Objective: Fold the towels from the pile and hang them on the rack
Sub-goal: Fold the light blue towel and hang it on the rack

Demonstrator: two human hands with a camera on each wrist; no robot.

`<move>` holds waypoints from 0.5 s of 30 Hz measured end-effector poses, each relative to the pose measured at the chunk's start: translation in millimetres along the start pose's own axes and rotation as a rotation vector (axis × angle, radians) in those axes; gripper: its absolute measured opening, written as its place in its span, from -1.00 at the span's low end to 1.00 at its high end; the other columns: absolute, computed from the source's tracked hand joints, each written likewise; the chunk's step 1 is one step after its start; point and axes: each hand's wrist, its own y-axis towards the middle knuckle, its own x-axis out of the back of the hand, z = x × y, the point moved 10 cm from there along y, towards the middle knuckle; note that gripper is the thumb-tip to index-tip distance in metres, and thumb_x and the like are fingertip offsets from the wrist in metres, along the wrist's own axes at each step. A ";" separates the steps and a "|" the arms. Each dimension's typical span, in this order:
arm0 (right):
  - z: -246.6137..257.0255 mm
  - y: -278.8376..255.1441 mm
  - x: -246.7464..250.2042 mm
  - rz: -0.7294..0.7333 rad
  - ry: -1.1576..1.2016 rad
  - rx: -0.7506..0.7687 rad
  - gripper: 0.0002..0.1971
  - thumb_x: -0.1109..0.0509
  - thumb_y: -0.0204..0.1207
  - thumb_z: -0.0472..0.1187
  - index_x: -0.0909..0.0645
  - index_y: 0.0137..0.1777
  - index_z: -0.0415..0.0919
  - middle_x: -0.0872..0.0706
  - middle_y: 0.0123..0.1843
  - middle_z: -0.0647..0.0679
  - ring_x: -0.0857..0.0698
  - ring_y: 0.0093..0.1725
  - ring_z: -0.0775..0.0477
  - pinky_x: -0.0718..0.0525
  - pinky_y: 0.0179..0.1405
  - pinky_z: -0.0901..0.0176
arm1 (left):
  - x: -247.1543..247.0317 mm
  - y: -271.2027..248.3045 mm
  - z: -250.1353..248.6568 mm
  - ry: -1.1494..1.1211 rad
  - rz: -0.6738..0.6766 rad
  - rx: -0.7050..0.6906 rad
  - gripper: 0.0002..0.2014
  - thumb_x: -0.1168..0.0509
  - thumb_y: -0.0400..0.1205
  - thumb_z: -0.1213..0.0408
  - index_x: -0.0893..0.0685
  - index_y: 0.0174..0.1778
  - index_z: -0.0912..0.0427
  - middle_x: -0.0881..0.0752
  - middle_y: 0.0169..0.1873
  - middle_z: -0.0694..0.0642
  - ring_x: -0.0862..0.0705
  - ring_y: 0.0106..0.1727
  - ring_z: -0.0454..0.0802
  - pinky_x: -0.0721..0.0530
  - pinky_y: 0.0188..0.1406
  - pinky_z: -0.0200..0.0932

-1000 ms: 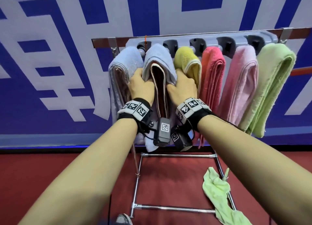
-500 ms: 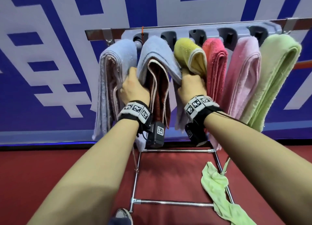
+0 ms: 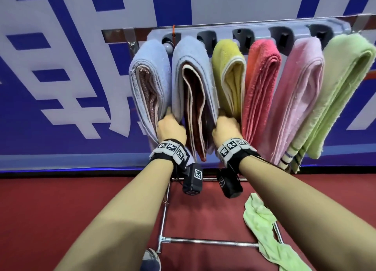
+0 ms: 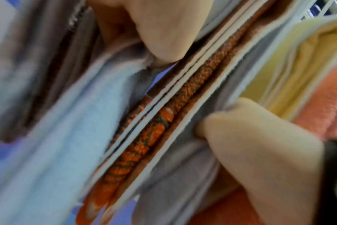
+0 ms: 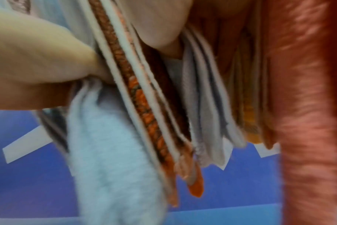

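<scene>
Where the hands were: both sat low on the second towel (image 3: 194,91) from the left, a pale blue one with dark red and cream layers folded inside.
Left hand (image 3: 171,128): pressed against that towel's left side, in the gap next to the first blue towel (image 3: 150,83). Fingers were buried in the cloth, so I couldn't tell if it was gripping or just pushing flat.
Right hand (image 3: 226,128): same deal on the right side, wedged between it and the yellow towel (image 3: 230,75). Grip hidden too.
Rack (image 3: 258,31): grey bar with dark hooks, mounted on the blue and white wall.
Other towels on it: red (image 3: 262,87), pink (image 3: 299,96), green (image 3: 343,83), all folded and hanging side by side.
Floor: a crumpled green towel (image 3: 262,226) lay draped over a metal frame (image 3: 203,241).
</scene>
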 end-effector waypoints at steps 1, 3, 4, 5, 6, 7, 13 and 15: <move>-3.9 1.3 0.9 -0.010 -0.016 0.000 -0.61 -0.26 0.54 -0.36 -0.40 0.37 -0.28 -0.73 0.08 -0.39 -0.72 0.10 -0.45 -0.66 0.03 -0.13 | -0.2 1.6 1.8 -0.027 -0.008 -0.001 -0.51 -0.22 0.57 0.46 -0.55 0.45 0.14 -0.73 0.09 0.45 -0.68 0.16 0.49 -0.63 0.13 0.21; -5.2 1.5 -3.2 -0.003 -0.077 0.022 -0.56 -0.24 0.56 -0.35 -0.36 0.45 -0.28 -0.72 0.12 -0.35 -0.72 0.13 -0.42 -0.64 0.02 -0.11 | -8.9 2.2 1.2 -0.039 0.024 -0.018 -0.47 -0.23 0.57 0.43 -0.50 0.51 0.12 -0.71 0.17 0.40 -0.67 0.18 0.48 -0.63 0.16 0.21; -2.7 0.1 -9.3 0.019 -0.117 0.037 -0.54 -0.22 0.57 -0.36 -0.34 0.48 -0.26 -0.72 0.13 -0.32 -0.72 0.14 -0.40 -0.65 0.02 -0.11 | -16.6 1.0 -0.7 -0.041 0.061 -0.034 -0.44 -0.24 0.56 0.43 -0.47 0.54 0.13 -0.69 0.22 0.38 -0.67 0.20 0.46 -0.65 0.17 0.20; 1.1 -1.9 -18.5 0.051 -0.146 0.051 -0.52 -0.19 0.58 -0.37 -0.31 0.51 -0.25 -0.72 0.14 -0.30 -0.71 0.15 -0.39 -0.66 0.03 -0.12 | -26.8 -1.4 -3.1 -0.048 0.116 -0.049 -0.42 -0.25 0.55 0.43 -0.45 0.55 0.16 -0.67 0.24 0.37 -0.67 0.21 0.44 -0.66 0.17 0.17; 6.3 -4.6 -28.5 0.082 -0.151 0.070 -0.51 -0.17 0.59 -0.38 -0.31 0.53 -0.25 -0.71 0.16 -0.28 -0.72 0.15 -0.38 -0.67 0.03 -0.14 | -39.8 -6.2 -5.4 -0.051 0.197 -0.056 -0.43 -0.26 0.55 0.44 -0.43 0.54 0.21 -0.67 0.25 0.37 -0.67 0.21 0.43 -0.66 0.16 0.14; 11.1 -7.8 -38.2 0.111 -0.138 0.085 -0.54 -0.14 0.61 -0.36 -0.33 0.52 -0.26 -0.71 0.18 -0.28 -0.72 0.14 -0.38 -0.67 0.02 -0.15 | -52.2 -11.7 -8.0 -0.051 0.278 -0.068 -0.46 -0.27 0.56 0.44 -0.44 0.51 0.27 -0.67 0.26 0.39 -0.67 0.23 0.41 -0.65 0.17 0.11; 19.7 -20.9 -71.7 0.247 0.129 0.116 -0.50 -0.30 0.56 -0.18 -0.40 0.45 -0.37 -0.70 0.21 -0.41 -0.71 0.18 -0.44 -0.67 0.10 -0.15 | -79.4 -29.0 12.6 -0.244 0.524 0.015 -0.39 -0.35 0.55 0.52 -0.39 0.56 0.33 -0.70 0.25 0.32 -0.69 0.21 0.19 -0.63 0.15 -0.19; 19.2 -26.1 -80.8 0.311 0.157 0.143 -0.45 -0.37 0.47 -0.19 -0.38 0.45 -0.34 -0.69 0.21 -0.40 -0.70 0.19 -0.43 -0.67 0.12 -0.11 | -85.1 -37.8 26.1 -0.307 0.638 0.098 -0.44 -0.42 0.43 0.58 -0.54 0.39 0.34 -0.74 -0.08 0.22 -0.69 -0.16 0.09 -0.67 -0.25 -0.31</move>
